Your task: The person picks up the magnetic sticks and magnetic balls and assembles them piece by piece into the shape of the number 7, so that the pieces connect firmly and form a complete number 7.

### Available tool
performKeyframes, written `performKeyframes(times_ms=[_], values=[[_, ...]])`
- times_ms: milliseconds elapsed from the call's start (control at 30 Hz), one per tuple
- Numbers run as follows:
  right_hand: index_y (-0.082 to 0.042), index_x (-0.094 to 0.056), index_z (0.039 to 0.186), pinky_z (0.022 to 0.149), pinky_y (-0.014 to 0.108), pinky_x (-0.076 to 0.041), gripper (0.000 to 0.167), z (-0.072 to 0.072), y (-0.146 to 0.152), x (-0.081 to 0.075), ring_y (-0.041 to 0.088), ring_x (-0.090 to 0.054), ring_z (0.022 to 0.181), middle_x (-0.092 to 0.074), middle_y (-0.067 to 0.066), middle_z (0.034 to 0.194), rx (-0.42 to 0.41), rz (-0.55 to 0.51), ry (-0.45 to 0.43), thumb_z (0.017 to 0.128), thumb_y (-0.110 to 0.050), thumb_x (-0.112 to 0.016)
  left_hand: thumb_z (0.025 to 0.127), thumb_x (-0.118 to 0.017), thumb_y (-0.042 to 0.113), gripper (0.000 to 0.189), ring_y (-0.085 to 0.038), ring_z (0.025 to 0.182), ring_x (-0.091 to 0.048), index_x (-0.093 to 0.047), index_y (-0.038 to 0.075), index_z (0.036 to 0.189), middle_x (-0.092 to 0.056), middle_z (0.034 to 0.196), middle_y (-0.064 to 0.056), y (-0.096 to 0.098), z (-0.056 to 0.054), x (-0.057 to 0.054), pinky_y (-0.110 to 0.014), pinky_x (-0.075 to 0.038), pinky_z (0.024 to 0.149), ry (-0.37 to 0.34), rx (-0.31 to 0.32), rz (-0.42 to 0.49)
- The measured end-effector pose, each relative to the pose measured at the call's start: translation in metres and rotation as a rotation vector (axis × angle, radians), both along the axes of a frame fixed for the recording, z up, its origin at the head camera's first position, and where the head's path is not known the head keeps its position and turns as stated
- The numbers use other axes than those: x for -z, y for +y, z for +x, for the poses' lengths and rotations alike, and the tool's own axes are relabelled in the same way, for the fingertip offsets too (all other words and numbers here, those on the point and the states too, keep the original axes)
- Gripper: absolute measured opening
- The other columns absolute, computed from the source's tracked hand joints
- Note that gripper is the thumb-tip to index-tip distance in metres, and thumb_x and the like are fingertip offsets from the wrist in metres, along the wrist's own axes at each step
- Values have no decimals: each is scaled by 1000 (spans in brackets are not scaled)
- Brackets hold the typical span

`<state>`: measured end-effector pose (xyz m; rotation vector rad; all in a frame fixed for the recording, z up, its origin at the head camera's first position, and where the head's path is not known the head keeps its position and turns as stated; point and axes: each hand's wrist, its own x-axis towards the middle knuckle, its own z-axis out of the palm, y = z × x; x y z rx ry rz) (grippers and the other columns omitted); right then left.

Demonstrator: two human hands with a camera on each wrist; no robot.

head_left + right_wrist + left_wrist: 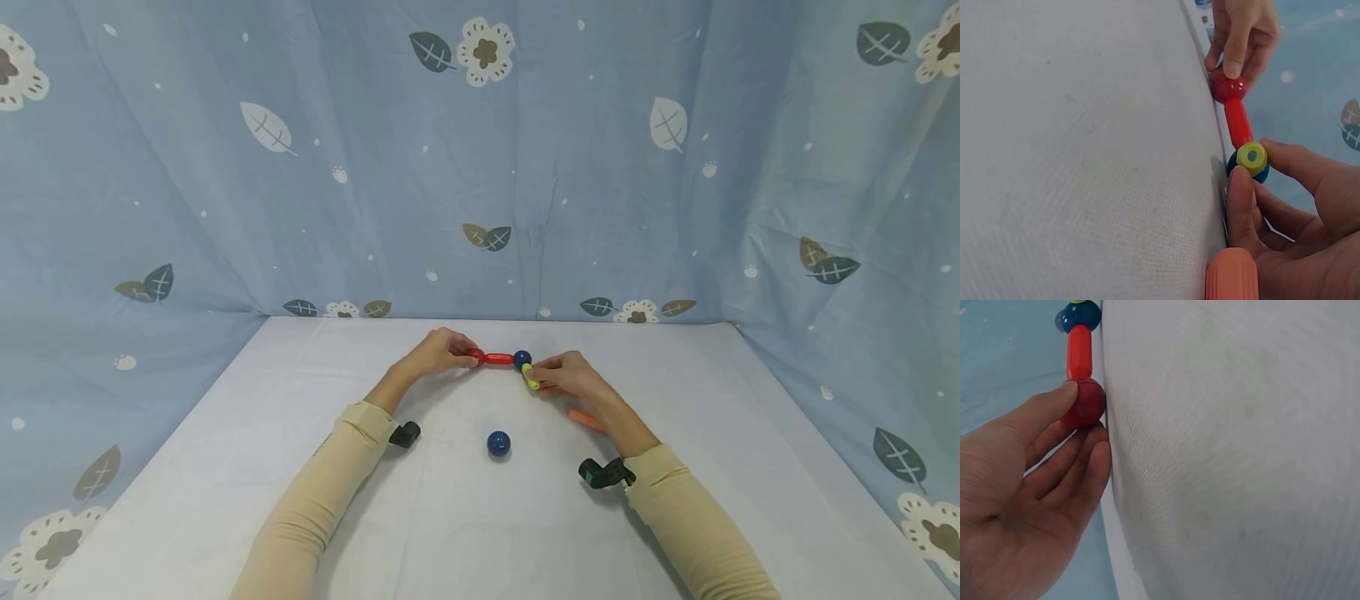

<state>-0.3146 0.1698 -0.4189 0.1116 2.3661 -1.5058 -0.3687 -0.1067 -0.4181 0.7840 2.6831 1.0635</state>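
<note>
My left hand (442,352) pinches a red ball (1087,403) between thumb and fingers at the far part of the table. From that ball a short red rod (498,359) runs right to a dark blue ball (522,359), joining the two. A yellow-green rod (531,377) meets the blue ball and points back toward me. My right hand (570,377) pinches this rod with thumb and fingertips. In the right wrist view the rod's round end (1252,158) faces the camera, covering much of the blue ball behind it.
A loose dark blue ball (498,443) lies on the white table (480,533) between my forearms. An orange rod (587,420) rests beside my right wrist, partly hidden by it. Behind the table's far edge hangs a blue patterned curtain (390,183).
</note>
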Motion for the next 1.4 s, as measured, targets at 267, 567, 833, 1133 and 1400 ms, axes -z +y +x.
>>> performKeyframes(times_ms=[267,567,833,1133,1400], values=[[1,-64,123,74,24,-58,45,0,-3,1,14,-66,84,-69,11,106,18,-5,5,89,-26,-73,89,-73,20,31,-19,102,-69,-71,7,117,-74,111,-8,2,2,-1,-34,-55,93,-30,-23,-7],[3,-64,122,74,26,-59,42,4,-7,-1,13,-69,82,-71,14,107,24,-18,32,90,-23,-72,89,-73,21,31,-18,97,-67,-71,8,117,-74,110,-7,4,3,-2,-34,-55,92,-29,-44,-27],[4,-64,121,73,26,-60,40,4,-9,-1,12,-70,77,-72,16,103,17,-22,49,90,-20,-71,90,-72,20,30,-18,100,-69,-70,7,117,-74,110,-8,3,4,-3,-34,-55,92,-24,-22,-16],[4,-65,119,73,27,-60,37,5,-10,-2,13,-72,76,-73,17,103,8,-32,69,90,-17,-72,90,-71,20,30,-19,102,-69,-70,8,118,-74,112,-7,3,3,-5,-34,-55,92,-25,-36,-37],[2,-65,119,73,26,-59,37,6,-11,-3,12,-71,74,-73,16,102,0,-28,80,89,-18,-73,90,-72,21,31,-18,104,-68,-70,9,118,-74,113,-6,4,1,-5,-34,-54,93,-39,-53,-46]])
